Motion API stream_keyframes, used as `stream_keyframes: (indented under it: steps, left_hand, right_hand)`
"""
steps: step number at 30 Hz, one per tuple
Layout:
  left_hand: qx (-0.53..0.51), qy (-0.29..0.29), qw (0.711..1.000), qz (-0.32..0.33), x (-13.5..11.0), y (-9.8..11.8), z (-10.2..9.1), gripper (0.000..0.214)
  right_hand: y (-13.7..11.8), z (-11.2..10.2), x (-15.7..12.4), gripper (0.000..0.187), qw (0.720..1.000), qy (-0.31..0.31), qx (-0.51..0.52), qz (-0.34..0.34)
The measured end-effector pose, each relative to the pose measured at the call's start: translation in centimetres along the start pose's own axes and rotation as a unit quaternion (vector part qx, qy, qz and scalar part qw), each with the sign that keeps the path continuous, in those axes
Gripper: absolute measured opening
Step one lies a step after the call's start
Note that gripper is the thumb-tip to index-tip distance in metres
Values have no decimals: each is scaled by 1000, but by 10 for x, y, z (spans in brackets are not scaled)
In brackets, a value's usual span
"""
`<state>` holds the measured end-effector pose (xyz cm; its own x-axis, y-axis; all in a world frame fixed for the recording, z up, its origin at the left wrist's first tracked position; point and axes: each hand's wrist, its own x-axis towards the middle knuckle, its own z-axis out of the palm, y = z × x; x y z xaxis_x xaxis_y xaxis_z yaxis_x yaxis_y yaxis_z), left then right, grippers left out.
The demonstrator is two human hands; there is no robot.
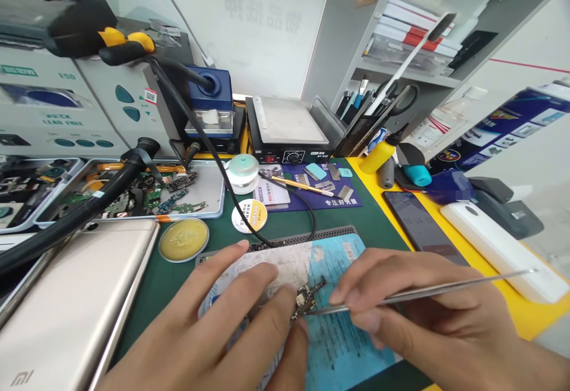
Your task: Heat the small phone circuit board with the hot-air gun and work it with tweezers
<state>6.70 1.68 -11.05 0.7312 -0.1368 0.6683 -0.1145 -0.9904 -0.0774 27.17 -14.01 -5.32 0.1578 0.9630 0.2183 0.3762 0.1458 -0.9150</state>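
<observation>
A small circuit board [305, 299], dark with a pale square part on it, lies on a worn blue and white card [338, 337]. My left hand [231, 326] pins its left edge between thumb and a fingertip, the other fingers spread over the card. In my right hand [414, 308] is a thin metal tool [463, 284], pinched between thumb and fingers. One end of it touches or nearly touches the board's lower right edge; the other sticks out to the right. Whether this tool is a pry blade or tweezers I cannot make out.
A black cable [200, 124] runs down to the perforated plate [320, 235] beneath the card. Left are a gold phone [75, 302], a tin of yellow paste [184, 239] and a tray [217, 186] of boards. A heating plate [289, 119] stands behind; a dark phone [416, 225] lies right.
</observation>
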Motion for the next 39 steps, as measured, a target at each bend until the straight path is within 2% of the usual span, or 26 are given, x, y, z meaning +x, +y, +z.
stream_keyframes:
  steps: [7, 18, 34, 39]
  left_hand:
    - [-4, 14, 1000, -1, 2, 0, 0, 17]
    - [1, 26, 1000, -3, 1, -1, 1, 24]
    - [-5, 11, 1000, -2, 0, 1, -1, 19]
    - [-5, 16, 1000, -3, 0, 0, 0, 20]
  right_hand:
    - [-4, 2, 8, 29, 998, -7, -37, -42]
    - [-3, 4, 5, 29, 998, 0, -46, -35]
    - [-4, 6, 6, 29, 999, 3, -35, -34]
    - [1, 2, 0, 30, 1000, 23, 4, -3]
